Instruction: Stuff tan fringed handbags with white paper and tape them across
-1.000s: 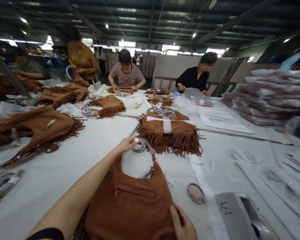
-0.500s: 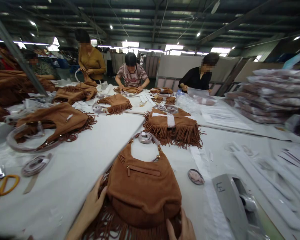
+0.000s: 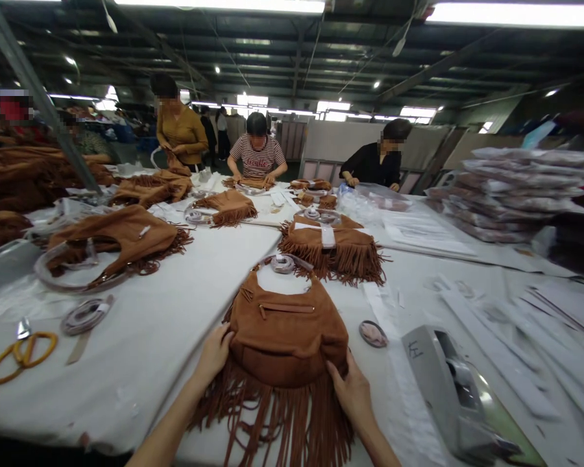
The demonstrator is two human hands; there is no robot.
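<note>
A brown suede fringed bag point(image 3: 285, 331) lies flat on the white table point(image 3: 141, 337) right in front of me, zip pocket up, its long fringe hanging toward me. My left hand point(image 3: 215, 353) presses the bag's lower left edge, fingers curled on the suede. My right hand point(image 3: 353, 392) holds the lower right edge, thumb on top. The bag's wrapped strap coil point(image 3: 283, 263) rests at its far end.
A grey tape dispenser point(image 3: 442, 389) stands to my right, a small round tin point(image 3: 372, 333) beside the bag. Yellow-handled scissors point(image 3: 22, 350) lie far left. More fringed bags point(image 3: 333, 250) cover the table; three people work at the far end. Wrapped packages point(image 3: 516, 188) are stacked right.
My left hand left the strap coil and came back to the bag's lower left edge. Both hands now sit on the bag's bottom, which has slid away, showing its fringe.
</note>
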